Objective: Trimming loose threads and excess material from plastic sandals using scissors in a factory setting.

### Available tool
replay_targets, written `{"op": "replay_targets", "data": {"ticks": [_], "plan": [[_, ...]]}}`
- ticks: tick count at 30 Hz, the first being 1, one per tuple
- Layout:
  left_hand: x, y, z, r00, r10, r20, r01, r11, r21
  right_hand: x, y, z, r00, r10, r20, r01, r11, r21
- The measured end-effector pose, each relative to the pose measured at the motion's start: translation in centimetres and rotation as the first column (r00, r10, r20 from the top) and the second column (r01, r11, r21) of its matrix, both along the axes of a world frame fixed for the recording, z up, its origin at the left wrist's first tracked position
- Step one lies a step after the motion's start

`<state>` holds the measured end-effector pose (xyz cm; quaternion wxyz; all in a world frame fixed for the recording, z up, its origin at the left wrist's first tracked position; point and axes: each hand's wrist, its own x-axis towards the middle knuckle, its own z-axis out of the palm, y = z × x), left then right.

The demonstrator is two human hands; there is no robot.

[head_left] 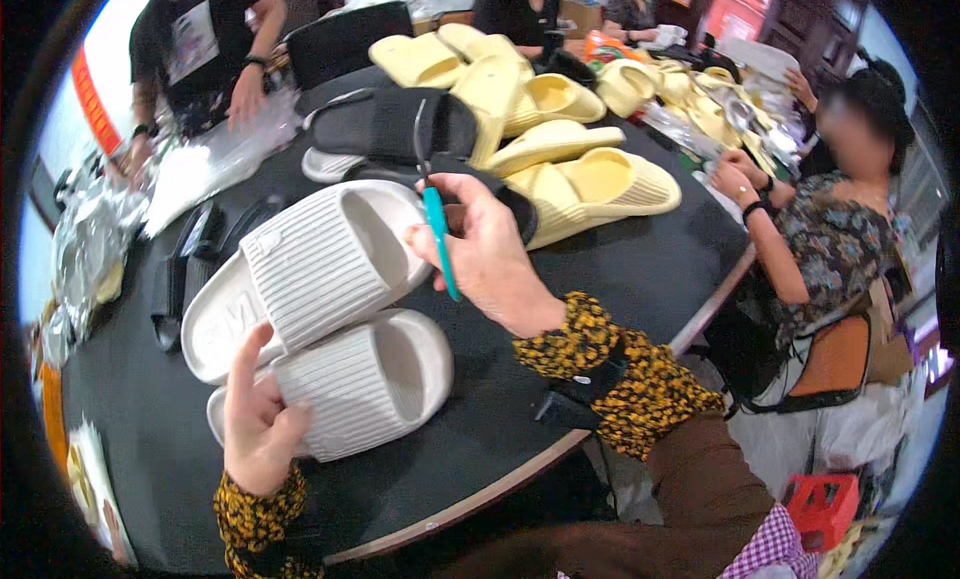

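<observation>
A pair of light grey ribbed slide slippers lies in front of me, soles down, toes toward the right. My left hand point(262, 424) is at the heel end of the nearer slipper point(350, 389), its index finger stretched out toward the farther slipper point(310, 269). That hand holds nothing, and its other fingers are partly curled. In my right hand point(490, 254) is a pair of scissors point(437, 229) with teal handles, its thin metal end pointing away from me. The right thumb and fingers close round the handles beside the farther slipper's toe.
Black slippers point(390, 124) and yellow slippers point(600, 189) are piled farther back on the dark table point(620, 279). Clear plastic bags point(220, 164) lie at the far left. People work around the table, one at the right point(840, 209). A red stool point(822, 511) stands lower right.
</observation>
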<state>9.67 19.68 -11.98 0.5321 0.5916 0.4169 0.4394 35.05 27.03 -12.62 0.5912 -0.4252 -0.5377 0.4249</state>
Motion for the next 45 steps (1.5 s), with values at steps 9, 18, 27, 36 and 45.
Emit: {"op": "replay_targets", "data": {"ticks": [9,18,27,36,45], "plan": [[0.9,-0.5,2.4,0.949,0.079,-0.304,-0.061,0.996,0.067,3.3,0.8,1.0,0.977,-0.125,-0.171,0.139,0.988,0.069],[-0.1,0.5,4.7,0.515,0.298,-0.804,0.570,0.582,0.580,7.9,2.1,1.9,0.950,-0.217,-0.226,0.247,0.962,0.114],[-4.1,-1.5,2.6,0.442,0.355,-0.824,0.474,0.687,0.550,10.6,1.2,2.6,0.965,-0.260,0.020,0.258,0.963,0.083],[-9.2,-2.9,-0.6,0.308,0.155,-0.938,0.116,0.973,0.199,9.2,1.6,1.8,0.934,-0.128,0.333,0.136,0.991,-0.001],[-10.6,-1.8,-2.6,0.444,0.198,-0.874,0.120,0.953,0.277,3.8,1.7,-0.8,0.941,0.195,0.275,-0.155,0.974,-0.163]]}}
